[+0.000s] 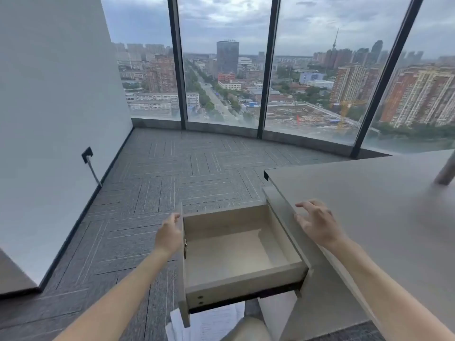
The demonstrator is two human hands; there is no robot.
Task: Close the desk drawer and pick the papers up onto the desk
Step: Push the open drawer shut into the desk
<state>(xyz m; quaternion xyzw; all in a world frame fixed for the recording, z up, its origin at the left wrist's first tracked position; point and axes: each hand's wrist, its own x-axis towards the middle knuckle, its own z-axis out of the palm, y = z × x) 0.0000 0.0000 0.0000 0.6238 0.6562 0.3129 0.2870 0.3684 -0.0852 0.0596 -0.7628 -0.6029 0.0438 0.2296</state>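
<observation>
Under the desk (pixel 369 205) edge, the drawer (pixel 236 252) stands pulled fully out and empty, a stiff wooden box that probably glides on runners; pushing flat on its front panel (pixel 181 267) should shut it. Beneath it, on the carpet (pixel 172 173), lie the papers (pixel 209 323): light, floppy sheets, best gathered by their edges. The left hand (pixel 170 235) rests open against the panel's outer face; the right hand (pixel 317 222) hovers spread, holding nothing, over the desk edge.
</observation>
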